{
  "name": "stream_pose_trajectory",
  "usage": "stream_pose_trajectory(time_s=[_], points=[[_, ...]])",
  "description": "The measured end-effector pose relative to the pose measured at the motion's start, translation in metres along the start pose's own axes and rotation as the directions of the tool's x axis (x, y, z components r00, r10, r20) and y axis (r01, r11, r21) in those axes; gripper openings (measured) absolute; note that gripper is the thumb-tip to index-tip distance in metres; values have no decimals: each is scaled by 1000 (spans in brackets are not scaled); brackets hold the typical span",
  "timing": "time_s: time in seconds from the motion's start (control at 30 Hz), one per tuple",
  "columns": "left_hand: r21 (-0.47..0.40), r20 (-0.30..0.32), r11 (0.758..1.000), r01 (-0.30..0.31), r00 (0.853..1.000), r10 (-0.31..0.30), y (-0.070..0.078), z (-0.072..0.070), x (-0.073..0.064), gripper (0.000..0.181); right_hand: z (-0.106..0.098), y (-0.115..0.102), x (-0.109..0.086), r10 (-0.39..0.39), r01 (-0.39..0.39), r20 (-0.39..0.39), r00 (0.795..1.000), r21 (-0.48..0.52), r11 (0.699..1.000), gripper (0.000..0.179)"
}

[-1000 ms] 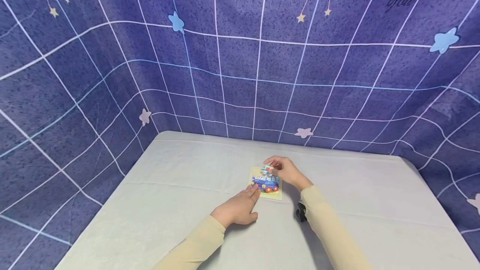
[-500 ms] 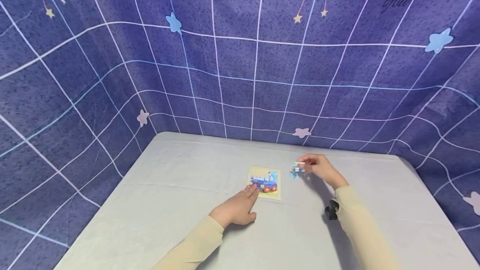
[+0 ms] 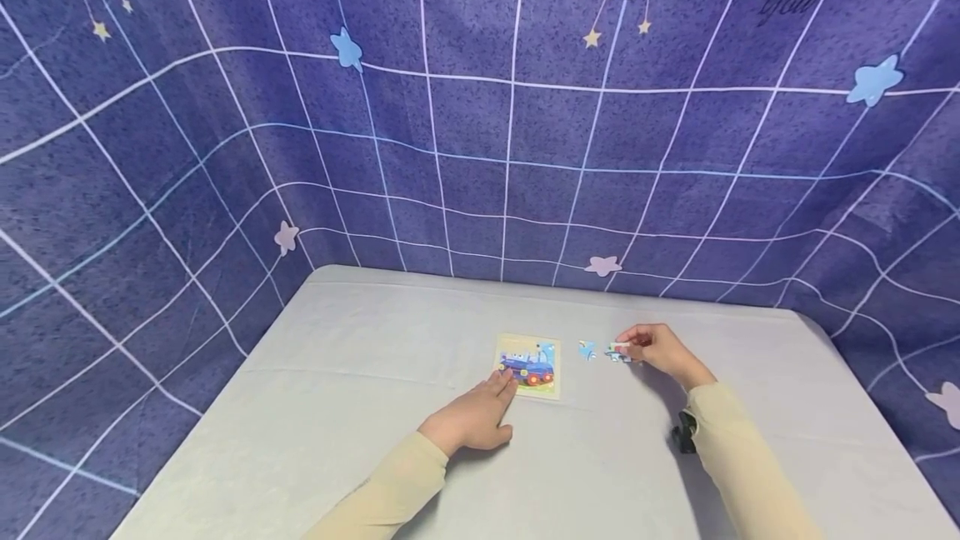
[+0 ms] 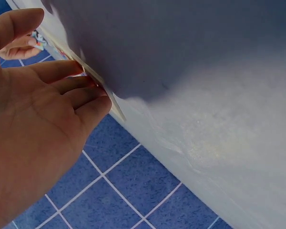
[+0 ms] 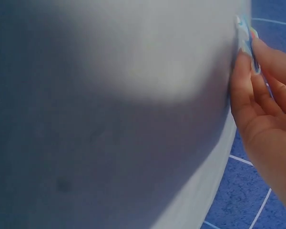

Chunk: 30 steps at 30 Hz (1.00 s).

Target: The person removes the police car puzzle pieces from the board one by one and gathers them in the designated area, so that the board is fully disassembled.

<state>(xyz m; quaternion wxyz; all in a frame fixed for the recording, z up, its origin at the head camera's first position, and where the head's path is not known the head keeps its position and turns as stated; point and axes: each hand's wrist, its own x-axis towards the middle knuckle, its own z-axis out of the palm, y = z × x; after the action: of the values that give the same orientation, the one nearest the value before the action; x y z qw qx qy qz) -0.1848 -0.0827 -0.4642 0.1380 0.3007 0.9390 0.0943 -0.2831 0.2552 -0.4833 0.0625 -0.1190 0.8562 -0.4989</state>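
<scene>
In the head view a small jigsaw puzzle board (image 3: 514,343) with a blue tractor picture lies on the table, its upper-left part showing bare tan backing. My left hand (image 3: 471,417) rests its straight fingertips on the board's lower-left edge; the left wrist view shows those fingers (image 4: 90,100) against the thin board. Right of the board lies a light blue puzzle piece (image 3: 587,349). Just beyond it my right hand (image 3: 663,352) pinches colourful puzzle pieces (image 3: 617,352) between thumb and fingers, low over the table. In the right wrist view these pieces (image 5: 245,40) are seen nearly edge-on.
A pale cloth covers the table (image 3: 360,332). Behind and on both sides hangs a blue curtain (image 3: 480,132) with white grid lines, stars and clouds. A black wrist device (image 3: 684,433) sits at the right sleeve.
My right hand has moved right, from over the board to the table beside it. One piece now lies apart on the cloth. My left hand has stayed on the board.
</scene>
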Motion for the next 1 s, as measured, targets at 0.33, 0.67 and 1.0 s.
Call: stream_pose_trajectory(time_s=[0.33, 0.67, 1.0], points=[[-4, 2, 1000, 10, 1000, -10, 1, 1, 1, 71, 2, 7, 2, -95, 88, -44, 995, -142, 986, 10], [-6, 5, 1000, 19, 1000, -19, 1, 1, 1, 71, 6, 6, 5, -150, 120, -93, 984, -270, 955, 10], [-11, 3, 1000, 13, 1000, -13, 1, 0, 1, 71, 39, -25, 23, -247, 247, 15, 969, -121, 962, 27]])
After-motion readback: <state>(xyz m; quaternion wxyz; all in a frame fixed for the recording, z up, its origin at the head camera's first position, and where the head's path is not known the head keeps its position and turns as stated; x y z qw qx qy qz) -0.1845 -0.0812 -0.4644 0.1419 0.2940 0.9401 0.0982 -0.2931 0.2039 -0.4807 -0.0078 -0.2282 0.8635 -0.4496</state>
